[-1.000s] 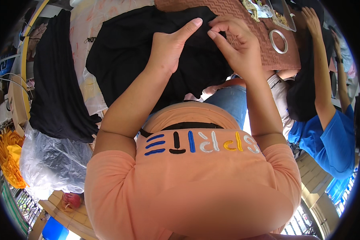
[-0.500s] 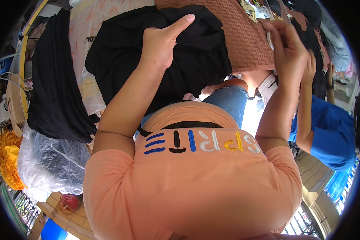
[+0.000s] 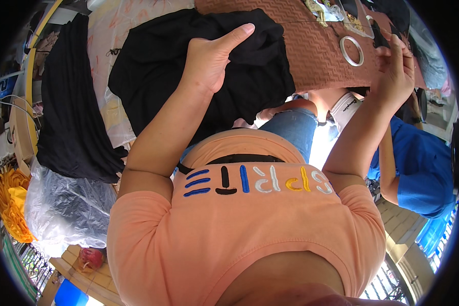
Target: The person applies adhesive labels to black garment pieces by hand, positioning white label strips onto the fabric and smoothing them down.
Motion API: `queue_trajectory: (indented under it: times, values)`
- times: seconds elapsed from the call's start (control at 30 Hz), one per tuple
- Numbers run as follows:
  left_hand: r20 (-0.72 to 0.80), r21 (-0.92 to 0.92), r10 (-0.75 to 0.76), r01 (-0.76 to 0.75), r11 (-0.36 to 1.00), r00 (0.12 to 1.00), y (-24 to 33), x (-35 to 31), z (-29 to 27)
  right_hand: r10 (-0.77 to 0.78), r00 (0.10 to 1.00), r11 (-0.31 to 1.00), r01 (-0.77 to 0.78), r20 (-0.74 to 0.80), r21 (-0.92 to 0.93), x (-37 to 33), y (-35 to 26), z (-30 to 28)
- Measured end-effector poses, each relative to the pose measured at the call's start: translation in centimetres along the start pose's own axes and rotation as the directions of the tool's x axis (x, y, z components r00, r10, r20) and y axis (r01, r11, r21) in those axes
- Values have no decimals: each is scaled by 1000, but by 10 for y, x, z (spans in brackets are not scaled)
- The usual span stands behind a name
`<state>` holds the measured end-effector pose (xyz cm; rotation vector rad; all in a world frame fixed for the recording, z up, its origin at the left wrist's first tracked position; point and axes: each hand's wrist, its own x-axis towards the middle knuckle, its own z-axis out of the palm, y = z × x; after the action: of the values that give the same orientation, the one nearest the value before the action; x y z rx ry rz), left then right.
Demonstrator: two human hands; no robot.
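Black cloth lies bunched over the near edge of the table and my lap. My left hand grips it, thumb stretched out on top and the fingers hidden in the folds. A thin dark thread runs from the cloth near that thumb toward the right. Out at the right, my right hand is raised with its fingertips pinched together, seemingly on the thread's far end; any needle is too small to see. A white ring-shaped roll lies on the brown textured table cover, left of my right hand.
More black cloth hangs at the left, above a clear plastic bag and yellow-orange cloth. A person in a blue shirt is close on my right. Small items lie at the table's far right.
My right hand has moved outward to the right, uncovering the white roll, and the thread now shows stretched from the cloth. My left hand has shifted slightly right, still gripping the cloth.
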<state>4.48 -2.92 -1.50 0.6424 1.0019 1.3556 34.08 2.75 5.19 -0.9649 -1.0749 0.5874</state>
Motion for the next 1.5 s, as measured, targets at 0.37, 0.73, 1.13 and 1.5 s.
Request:
queue_trajectory:
  times: [0.37, 0.73, 1.13, 1.5]
  values:
    - [-28, 6, 64, -64, 998, 998, -20, 11, 2, 299, 827, 574, -554, 476, 603, 22, 24, -31]
    - [-89, 6, 100, -100, 995, 991, -31, 17, 6, 213, 948, 886, -289, 236, 363, 22, 52, -18]
    - [-55, -61, 10, -14, 998, 998, -9, -18, 18, 440, 709, 840, -542, 551, 27, -122, 5, 69]
    - [-75, -40, 37, -40, 998, 996, -11, -23, 18, 472, 734, 836, -548, 489, 15, -129, 7, 74]
